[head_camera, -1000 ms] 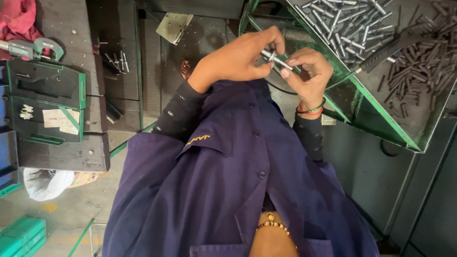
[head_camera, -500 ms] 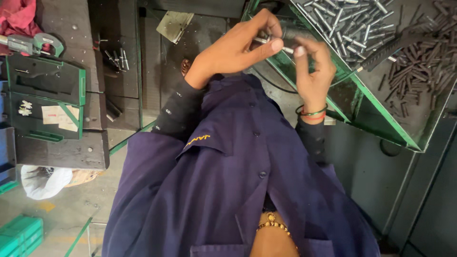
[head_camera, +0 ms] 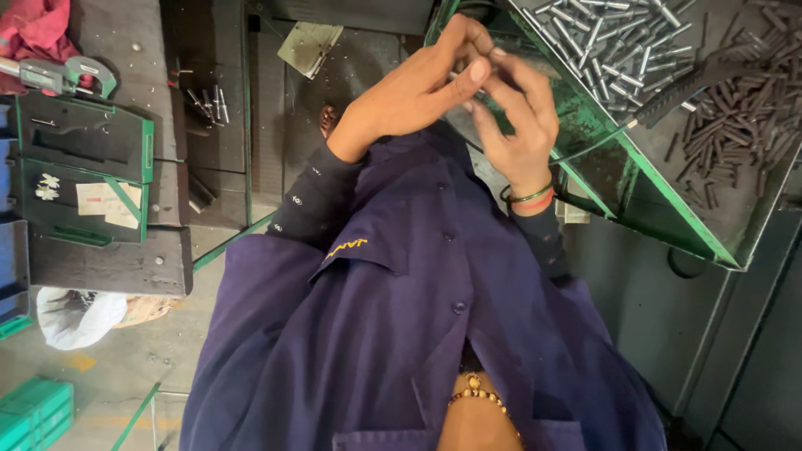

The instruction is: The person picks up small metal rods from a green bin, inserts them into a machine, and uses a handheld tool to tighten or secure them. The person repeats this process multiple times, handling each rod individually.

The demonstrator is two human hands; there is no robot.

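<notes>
We pinch a small metal pin (head_camera: 458,79) between left hand (head_camera: 418,88) and right hand (head_camera: 518,117) above the green tray (head_camera: 601,179), mid-inspection; setting it down needs care

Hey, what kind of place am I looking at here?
Probably a factory or machine-shop workstation. A green-edged tray holds heaps of shiny metal pins and dark rods, a gauge-like measuring tool lies on the bench, and both hands work at a small part.
</notes>
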